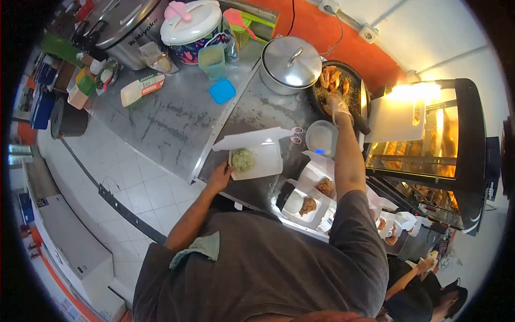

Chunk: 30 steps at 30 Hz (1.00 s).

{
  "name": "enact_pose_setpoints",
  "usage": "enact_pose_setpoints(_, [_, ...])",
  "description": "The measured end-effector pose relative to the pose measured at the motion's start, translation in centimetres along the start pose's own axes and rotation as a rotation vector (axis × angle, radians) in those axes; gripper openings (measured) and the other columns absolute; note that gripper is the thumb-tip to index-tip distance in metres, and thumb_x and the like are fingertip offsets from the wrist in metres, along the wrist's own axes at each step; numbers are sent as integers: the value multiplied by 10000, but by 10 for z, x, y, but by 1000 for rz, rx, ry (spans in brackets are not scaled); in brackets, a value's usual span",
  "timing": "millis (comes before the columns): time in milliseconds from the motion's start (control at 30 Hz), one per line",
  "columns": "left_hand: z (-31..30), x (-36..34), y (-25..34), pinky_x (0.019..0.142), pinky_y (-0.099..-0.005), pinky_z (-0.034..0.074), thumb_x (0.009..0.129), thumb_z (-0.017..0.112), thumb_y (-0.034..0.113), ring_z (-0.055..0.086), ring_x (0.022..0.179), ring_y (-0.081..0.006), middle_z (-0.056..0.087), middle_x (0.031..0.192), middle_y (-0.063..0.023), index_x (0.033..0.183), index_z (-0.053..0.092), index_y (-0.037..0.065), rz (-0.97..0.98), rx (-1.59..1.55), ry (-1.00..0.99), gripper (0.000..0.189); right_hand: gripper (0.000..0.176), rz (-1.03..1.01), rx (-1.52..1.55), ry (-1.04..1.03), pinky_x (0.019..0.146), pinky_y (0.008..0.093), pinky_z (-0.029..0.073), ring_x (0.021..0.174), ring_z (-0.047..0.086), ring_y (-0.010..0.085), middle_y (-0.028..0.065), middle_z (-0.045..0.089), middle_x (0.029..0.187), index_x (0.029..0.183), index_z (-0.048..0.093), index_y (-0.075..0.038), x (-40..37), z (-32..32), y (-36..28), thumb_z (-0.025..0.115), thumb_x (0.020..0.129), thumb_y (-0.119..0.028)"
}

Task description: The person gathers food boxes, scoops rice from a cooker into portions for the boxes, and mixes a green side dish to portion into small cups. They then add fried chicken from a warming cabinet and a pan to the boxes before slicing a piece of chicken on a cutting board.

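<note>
My left hand (pixel 220 178) grips the left edge of an open white paper food box (pixel 266 162). A round, pale green portion of food (pixel 243 160) lies inside, and the lid (pixel 252 139) is folded back. My right hand (pixel 337 103), in a clear plastic glove, reaches into a dark round pan (pixel 358 80). Pieces of fried chicken (pixel 333 78) lie in the pan just beyond the hand. The fingers are low over the crumbs, and I cannot tell whether they hold anything. Pink-handled scissors (pixel 296 134) rest beside the box.
A lidded pot (pixel 291 61) stands left of the pan. A clear tub (pixel 322 138) sits nearer. Filled chicken boxes (pixel 301 206) line the front edge. On the right are a white cutting board (pixel 395 119) and a lit display cabinet (pixel 464 155); another person (pixel 410 290) works at lower right.
</note>
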State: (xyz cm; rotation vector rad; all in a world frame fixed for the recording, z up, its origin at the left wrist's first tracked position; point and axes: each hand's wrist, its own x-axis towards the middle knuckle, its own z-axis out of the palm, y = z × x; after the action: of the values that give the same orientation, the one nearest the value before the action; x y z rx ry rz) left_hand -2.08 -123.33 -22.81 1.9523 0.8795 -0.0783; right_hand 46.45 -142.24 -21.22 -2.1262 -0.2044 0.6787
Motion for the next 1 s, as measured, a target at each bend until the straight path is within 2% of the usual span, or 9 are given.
enact_pose_setpoints(33, [1,2,-4,695,-406,502,920,530,279,661,760,-333,637,911,-247,1091,531,-26,22,20,-23,349,270,-5,7,6,709,339,521,837,629,241,74,618,843,1011,622,-67,2,7,-7,514,794,-187])
enact_pose_setpoints(100, [-1,3,-3,729,-435,496,920,527,287,634,847,-398,630,936,-265,1121,510,-27,-1,42,-67,373,291,-163,-793,141,761,364,522,899,636,257,103,656,992,1018,638,-64,12,19,-8,520,787,-196])
enact_pose_setpoints(300, [6,11,-19,805,-478,462,905,540,303,587,954,-441,615,972,-281,1109,499,-42,50,-49,-62,403,368,-259,-919,-140,857,348,478,1002,601,268,135,637,1072,1051,622,-81,17,-20,-4,658,709,-210])
enact_pose_setpoints(400, [4,13,-18,809,-488,454,899,544,305,572,958,-459,607,982,-290,1078,498,-52,115,-19,-44,402,465,-583,-757,-10,868,324,472,1026,578,234,145,615,1067,1112,577,-77,-18,-43,11,724,696,-224])
enact_pose_setpoints(467, [1,19,-10,806,-492,451,895,550,293,564,952,-469,605,987,-287,1060,499,-53,31,-75,-117,387,487,-322,-823,144,844,373,499,1031,572,238,101,590,1116,1159,547,-94,-70,-34,-11,724,722,-215])
enact_pose_setpoints(567, [1,14,-12,799,-495,451,887,560,268,563,942,-472,606,985,-284,1064,498,-46,94,-111,-107,366,477,-74,666,65,844,395,515,998,596,271,83,601,1117,1183,527,-77,-122,-5,0,702,758,-201])
enact_pose_setpoints(700, [4,21,-12,790,-504,453,864,557,199,566,931,-468,601,954,-303,1028,493,-59,147,21,-100,313,555,19,1124,-221,831,382,521,1000,591,243,119,568,1168,1225,486,-23,-248,66,-35,711,763,-233])
enact_pose_setpoints(800, [-1,26,-18,790,-509,455,844,546,152,576,911,-459,603,915,-309,993,496,-69,173,75,-148,270,503,8,1014,-353,722,313,519,901,587,190,53,576,1049,1222,504,-68,-281,134,-38,670,748,-104])
enact_pose_setpoints(1000, [-39,36,-13,786,-507,462,822,521,99,580,886,-457,608,858,-307,986,550,-66,209,175,-293,234,395,-312,-298,-114,828,359,488,975,600,237,150,621,1096,1190,550,-10,-305,180,-56,587,843,-195])
